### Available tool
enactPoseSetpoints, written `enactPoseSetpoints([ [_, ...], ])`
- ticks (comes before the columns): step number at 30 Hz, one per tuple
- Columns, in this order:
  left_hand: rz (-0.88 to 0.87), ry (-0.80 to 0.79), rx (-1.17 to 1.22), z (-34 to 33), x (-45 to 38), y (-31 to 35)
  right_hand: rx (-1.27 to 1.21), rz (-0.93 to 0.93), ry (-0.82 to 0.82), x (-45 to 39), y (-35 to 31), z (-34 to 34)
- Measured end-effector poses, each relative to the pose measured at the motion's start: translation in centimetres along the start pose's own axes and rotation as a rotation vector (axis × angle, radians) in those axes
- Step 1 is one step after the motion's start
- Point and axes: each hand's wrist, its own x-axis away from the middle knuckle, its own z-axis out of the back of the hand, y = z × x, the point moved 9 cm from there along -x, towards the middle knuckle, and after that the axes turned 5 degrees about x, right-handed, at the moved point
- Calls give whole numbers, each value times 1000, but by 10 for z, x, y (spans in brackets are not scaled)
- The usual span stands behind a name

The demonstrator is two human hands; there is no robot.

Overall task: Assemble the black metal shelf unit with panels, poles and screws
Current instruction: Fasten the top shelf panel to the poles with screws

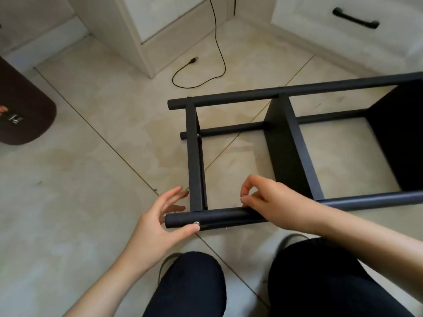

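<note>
The black metal shelf unit (295,143) lies on its side on the beige tiled floor (91,156), and the left hand (160,223) cups the near black round pole (219,218), thumb against a small silver screw (196,223); the right hand (270,200) rests on that pole, fingers (246,191) curled, pinching something too small to tell. Risk here: a cross-threaded screw, or the pole rolling off its hole. No containers in sight
</note>
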Motion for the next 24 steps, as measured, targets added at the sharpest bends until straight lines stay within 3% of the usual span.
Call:
enactPoseSetpoints([
  [3, -74, -61, -315, 5, -4, 11, 2, -20, -75, -9, 1, -4],
  [6, -295, -148, -599, -2, -9, 27, -47, 2, -66, -17, 3, -9],
  [12, -581, -276, -900, -14, -22, 44, -127, 5, -77, -27, 12, -5],
  [17, -722, -366, -982, -28, -28, 48, -246, -37, -76, -28, 28, 3],
  [24, -669, -433, -803, -31, -35, 40, -404, -54, -199, -35, 31, -5],
])
